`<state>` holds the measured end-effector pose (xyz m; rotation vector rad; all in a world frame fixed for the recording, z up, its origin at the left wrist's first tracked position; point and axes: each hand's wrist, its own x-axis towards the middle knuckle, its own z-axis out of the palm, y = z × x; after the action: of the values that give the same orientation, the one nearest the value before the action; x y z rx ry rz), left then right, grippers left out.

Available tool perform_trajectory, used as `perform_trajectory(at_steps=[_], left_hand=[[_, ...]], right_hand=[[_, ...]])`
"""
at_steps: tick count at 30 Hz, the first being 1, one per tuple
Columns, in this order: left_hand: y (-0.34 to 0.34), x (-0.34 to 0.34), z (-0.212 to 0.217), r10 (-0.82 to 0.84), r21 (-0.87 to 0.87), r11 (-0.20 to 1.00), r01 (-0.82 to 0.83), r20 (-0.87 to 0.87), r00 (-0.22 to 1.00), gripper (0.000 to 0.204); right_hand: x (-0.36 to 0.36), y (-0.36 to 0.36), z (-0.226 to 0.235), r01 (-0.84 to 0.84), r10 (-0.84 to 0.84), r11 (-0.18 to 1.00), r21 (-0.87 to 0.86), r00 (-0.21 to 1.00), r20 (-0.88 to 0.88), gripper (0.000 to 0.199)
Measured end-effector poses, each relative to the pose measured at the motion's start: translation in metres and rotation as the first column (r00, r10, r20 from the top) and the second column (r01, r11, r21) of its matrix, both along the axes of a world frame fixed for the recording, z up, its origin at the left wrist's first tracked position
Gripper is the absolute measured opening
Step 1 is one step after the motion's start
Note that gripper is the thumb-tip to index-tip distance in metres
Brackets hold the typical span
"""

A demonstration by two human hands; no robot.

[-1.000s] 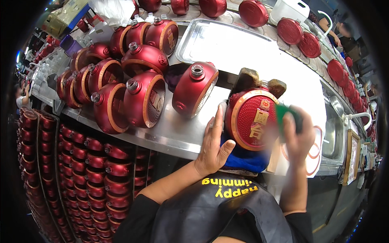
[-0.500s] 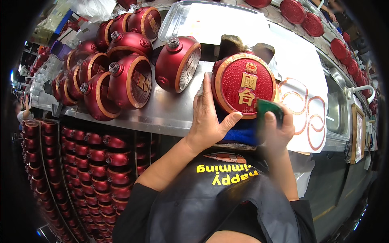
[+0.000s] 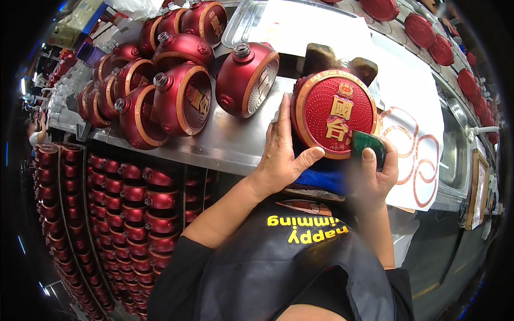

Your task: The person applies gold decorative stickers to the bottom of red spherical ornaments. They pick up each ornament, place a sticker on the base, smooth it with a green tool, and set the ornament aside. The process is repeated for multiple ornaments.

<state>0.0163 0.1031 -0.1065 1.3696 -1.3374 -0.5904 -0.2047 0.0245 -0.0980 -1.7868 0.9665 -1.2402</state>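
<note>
A round, flat-faced red bottle (image 3: 332,107) with raised gold characters and an orange-gold rim stands before me, its face tilted up. My left hand (image 3: 281,152) lies along its left side, fingers stretched straight, thumb apart and by the lower rim. Between the thumb and fingers of my right hand (image 3: 381,174) is a flat green scraper (image 3: 367,147). The scraper's edge is at the lower right of the bottle's face; contact is hard to make out. Two dark, worn support blocks (image 3: 319,59) flank the bottle's neck, and blue cloth (image 3: 321,181) shows below it.
Several similar red bottles (image 3: 182,99) crowd the metal bench at left, one (image 3: 241,80) nearest my left hand. Orange ring strips (image 3: 423,168) lie on white paper at right, beside a sink (image 3: 452,160). Stacked red bottles (image 3: 155,219) fill the lower left. Red discs (image 3: 420,31) sit at the far right.
The whole view has shifted, so the bench sits farther right in it. The green scraper has turned slightly and looks less blurred at the bottle's lower right. My left hand keeps its place.
</note>
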Motion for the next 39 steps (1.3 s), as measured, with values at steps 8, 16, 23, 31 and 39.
perform_trajectory(at_steps=[8,16,23,31,39], left_hand=[[-0.002,0.002,0.003,-0.018,0.012,1.0,0.019,-0.084,0.996,0.111],[0.005,0.004,0.002,-0.034,0.018,0.999,0.036,-0.111,0.993,0.11],[0.039,-0.035,0.009,0.171,-0.184,0.982,-0.05,0.735,0.657,0.096],[0.026,-0.003,0.013,0.188,-0.179,0.978,-0.107,0.534,0.825,0.083],[0.039,0.01,0.002,0.113,-0.092,0.991,-0.093,0.247,0.962,0.077]], right_hand=[[0.0,0.0,-0.001,-0.015,0.015,1.0,0.015,1.0,0.024,0.035],[0.001,-0.001,-0.003,-0.001,0.001,1.0,0.001,1.0,0.027,0.036],[-0.004,-0.002,-0.006,-0.021,0.021,1.0,0.011,1.0,0.018,0.035],[-0.005,-0.004,-0.011,-0.033,0.031,0.999,0.039,0.998,0.062,0.04],[-0.002,-0.008,-0.01,-0.029,0.032,0.998,-0.058,0.998,0.055,0.039]])
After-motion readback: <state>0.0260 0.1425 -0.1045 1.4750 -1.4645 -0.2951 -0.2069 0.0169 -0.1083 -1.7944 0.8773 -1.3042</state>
